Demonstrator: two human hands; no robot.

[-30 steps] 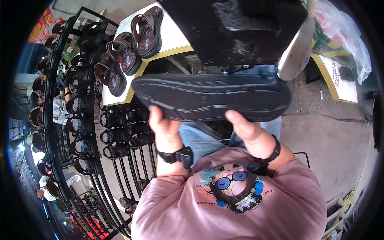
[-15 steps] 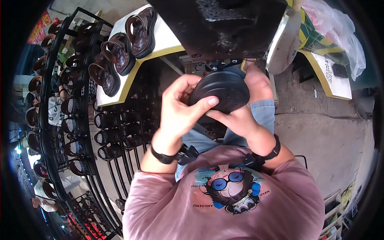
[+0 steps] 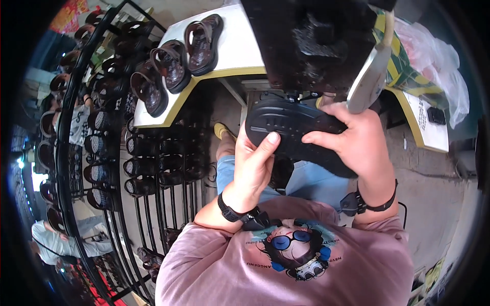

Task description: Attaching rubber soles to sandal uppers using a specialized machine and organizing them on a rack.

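A black sandal (image 3: 301, 125) lies across both my hands, just below the dark body of a machine (image 3: 311, 51). My left hand (image 3: 255, 166) grips its left end, the thumb pressed on the slotted black surface and the fingers underneath. At the other end my right hand (image 3: 365, 145) is closed round the edge, its thumb lying on top. A small metal part (image 3: 292, 96) under the machine meets or nearly meets the sandal's far edge; I cannot tell whether they touch.
Brown sandals (image 3: 173, 66) line a white, yellow-edged table (image 3: 237, 38) at the far left. Black racks (image 3: 66, 168) full of sandals fill the left side, with people beyond them. A pale curved plate (image 3: 370, 79) and a clear plastic bag (image 3: 434, 66) are at the far right.
The sandal has turned and now stretches to the right, showing more of its length. My right hand has shifted to its right end. My view has swung somewhat.
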